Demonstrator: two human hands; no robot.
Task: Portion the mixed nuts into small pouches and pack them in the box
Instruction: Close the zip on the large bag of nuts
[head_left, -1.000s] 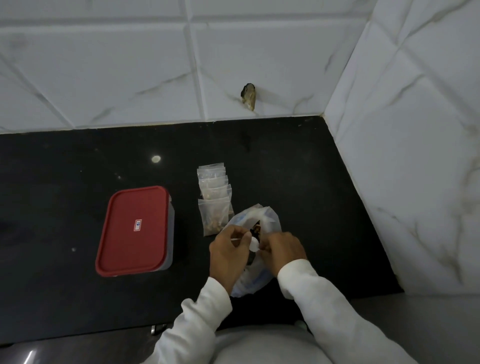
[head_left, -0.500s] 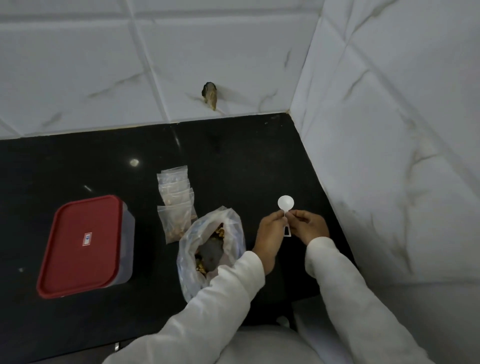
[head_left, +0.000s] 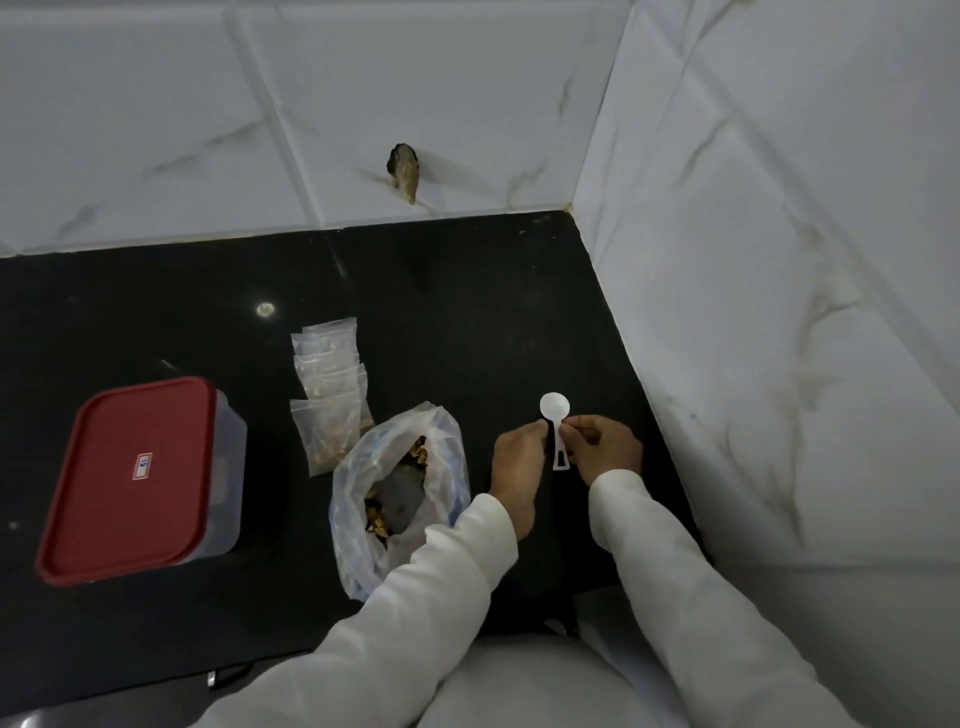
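I read the spoon (head_left: 555, 408) between the left hand (head_left: 519, 462) and the right hand (head_left: 605, 449) as plain white, and both sleeves (head_left: 441, 571) are white too. The table (head_left: 467, 312) is glossy black with a few pale specks. Just left of the left hand, the bag (head_left: 353, 519) is clear, faintly bluish plastic, with golden-brown nuts (head_left: 418, 457) and a dark patch inside. Further left, the pouches (head_left: 327, 395) are clear over tan contents. Far left of the hands, the box (head_left: 231, 467) is translucent grey under a red lid (head_left: 114, 493) with a small white label (head_left: 144, 466). The wall tiles (head_left: 779, 260) past the right hand are white, veined grey.
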